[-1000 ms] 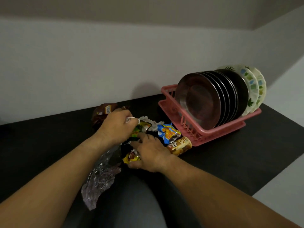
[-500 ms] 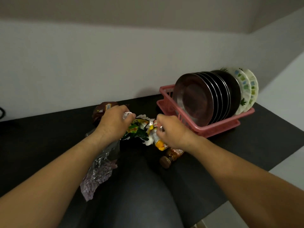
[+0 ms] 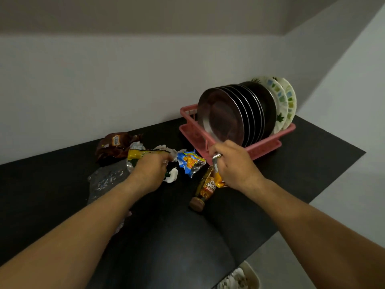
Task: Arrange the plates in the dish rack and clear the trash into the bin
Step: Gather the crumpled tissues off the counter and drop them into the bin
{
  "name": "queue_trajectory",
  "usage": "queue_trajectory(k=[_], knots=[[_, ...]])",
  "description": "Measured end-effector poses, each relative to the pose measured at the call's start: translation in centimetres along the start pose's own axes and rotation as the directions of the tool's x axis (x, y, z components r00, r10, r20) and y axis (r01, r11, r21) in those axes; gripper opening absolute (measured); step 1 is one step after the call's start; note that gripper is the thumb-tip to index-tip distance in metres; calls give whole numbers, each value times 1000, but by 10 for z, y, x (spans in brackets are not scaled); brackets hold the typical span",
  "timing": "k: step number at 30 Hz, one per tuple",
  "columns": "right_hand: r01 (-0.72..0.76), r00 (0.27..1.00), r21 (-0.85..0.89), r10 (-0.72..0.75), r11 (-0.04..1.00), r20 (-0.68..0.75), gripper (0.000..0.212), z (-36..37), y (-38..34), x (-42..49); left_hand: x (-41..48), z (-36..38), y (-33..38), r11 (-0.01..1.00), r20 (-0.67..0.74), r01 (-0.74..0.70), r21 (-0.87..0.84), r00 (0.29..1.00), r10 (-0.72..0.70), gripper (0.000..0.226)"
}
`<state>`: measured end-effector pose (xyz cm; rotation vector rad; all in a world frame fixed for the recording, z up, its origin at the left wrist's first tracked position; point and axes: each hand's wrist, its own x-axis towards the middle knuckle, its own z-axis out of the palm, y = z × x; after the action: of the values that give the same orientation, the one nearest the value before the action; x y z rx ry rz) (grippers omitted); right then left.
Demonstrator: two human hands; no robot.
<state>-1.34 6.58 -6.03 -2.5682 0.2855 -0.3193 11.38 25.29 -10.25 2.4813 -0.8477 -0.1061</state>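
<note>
Apart go the hands: the right hand (image 3: 235, 165) has pulled rightward off the heap, fingers curled round a brown-and-gold wrapper (image 3: 206, 188) and a foil scrap (image 3: 216, 157), leaving the blue wrapper (image 3: 189, 161) uncovered on the bench (image 3: 312, 163). The left hand (image 3: 150, 172) sits palm-down, fingers curled over the green-and-yellow wrapper (image 3: 143, 154). The plates (image 3: 223, 115) all stand on edge in the pink dish rack (image 3: 270, 144), so that half looks done. Trash remains: brown packet (image 3: 114, 142), clear plastic (image 3: 106, 178) and white scrap (image 3: 171, 176) lie on the bench. A pale container (image 3: 250, 274), probably the bin, shows low right.
</note>
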Motion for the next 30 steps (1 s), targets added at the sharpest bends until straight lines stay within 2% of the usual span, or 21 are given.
queue_trajectory(k=[2, 4, 7, 8, 11, 14, 20, 25, 30], knots=[[-25, 1000, 27, 26, 999, -11, 23, 1, 4, -3, 5, 13, 0, 998, 32, 21, 63, 999, -23, 24], [-59, 998, 20, 59, 998, 9, 16, 3, 9, -8, 10, 27, 5, 983, 66, 104, 148, 991, -115, 29], [-99, 984, -32, 103, 995, 148, 60, 8, 23, -19, 17, 52, 7, 930, 108, 115, 349, 981, -162, 40], [-111, 976, -48, 118, 993, 184, 68, 11, 29, -23, 18, 59, 8, 917, 120, 121, 379, 976, -179, 38], [-149, 969, -51, 156, 988, 194, 65, 11, 45, -34, 20, 74, 7, 895, 110, 149, 421, 971, -213, 27], [-177, 971, 10, 173, 984, 166, 58, 3, 56, -39, 19, 79, 11, 858, 94, 99, 503, 981, -168, 21], [-141, 972, 62, 126, 988, 196, 54, -9, 51, -43, 2, 73, 10, 917, 56, 54, 395, 995, -83, 21], [-115, 990, 114, 105, 987, 92, 58, -15, 48, -49, -2, 54, 23, 964, -11, 15, 264, 1000, -12, 24], [-153, 987, 235, 160, 960, -12, 44, -33, 54, -63, -2, 38, 52, 993, -121, -119, 26, 985, 121, 26]])
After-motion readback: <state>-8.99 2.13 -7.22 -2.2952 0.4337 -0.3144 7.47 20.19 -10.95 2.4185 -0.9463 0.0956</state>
